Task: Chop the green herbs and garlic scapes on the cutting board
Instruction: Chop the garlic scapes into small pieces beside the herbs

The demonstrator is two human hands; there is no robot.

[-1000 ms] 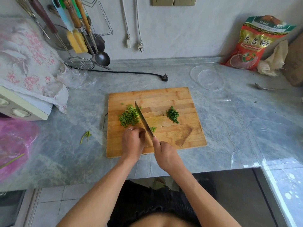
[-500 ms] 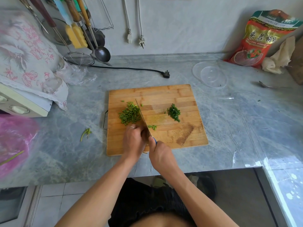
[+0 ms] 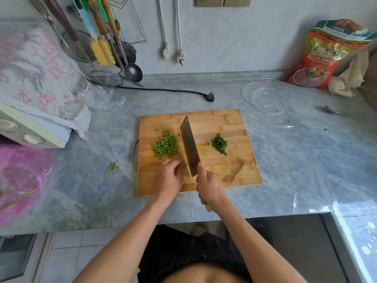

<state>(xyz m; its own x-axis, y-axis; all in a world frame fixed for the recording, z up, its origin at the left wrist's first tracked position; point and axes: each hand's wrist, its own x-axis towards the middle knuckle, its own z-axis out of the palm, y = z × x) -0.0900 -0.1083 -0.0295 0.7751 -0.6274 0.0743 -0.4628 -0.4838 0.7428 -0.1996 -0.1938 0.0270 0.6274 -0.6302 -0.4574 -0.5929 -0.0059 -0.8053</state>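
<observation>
Your right hand (image 3: 210, 185) grips the handle of the cleaver (image 3: 189, 147), fingers wrapped round it and the thumb lying up near the heel of the blade. The blade points away from you and a little to the left, its broad flat face turned up toward the camera. Whether the edge touches the wood cannot be told. Your left hand (image 3: 168, 177) sits just left of the blade over the near part of the board (image 3: 224, 123), knuckles up, fingers loosely curled downward with the tips by the wood. They appear to hold nothing, though what lies under them is hidden. A ring shows on one finger. Both forearms reach in from the bottom edge, converging on the board.

The scapes (image 3: 165, 147) lie in a loose heap of short, pale green cylinders left of the blade, just beyond your left fingertips, with a few strays toward the far side. The herbs (image 3: 220, 144) form a smaller, darker, finely cut pile right of the blade, apart from it. The board rests on the grey counter (image 3: 295, 160). A few green trimmings (image 3: 111, 168) lie on the counter left of the board.
</observation>
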